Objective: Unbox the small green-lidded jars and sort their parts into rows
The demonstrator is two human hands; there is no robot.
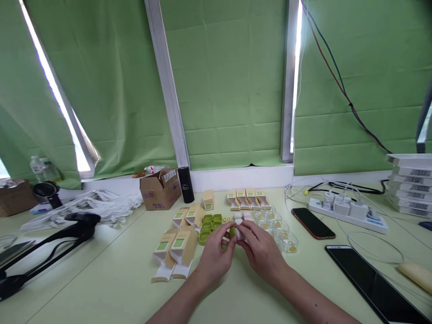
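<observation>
Over the table's middle my left hand (218, 251) pinches a small olive-green piece (232, 232). Opposite it, my right hand (261, 247) has its fingers closed on a small white piece (239, 234), and the two pieces meet between my fingertips. Fingers cover much of both, so their kind does not show. Just beyond the left hand stand several green square cups (206, 226). Clear plastic containers (284, 236) with yellow bits inside lie beyond the right hand. Small white blocks (247, 216) sit behind the fingertips.
Open tan cartons (182, 245) lie left of my hands, more cartons (248, 199) at the back. A brown cardboard box (160, 190) and black cylinder (186, 185) stand by the wall. A phone (313, 223), a black-screened tablet (374, 283) and a power strip (351, 213) with cables are right.
</observation>
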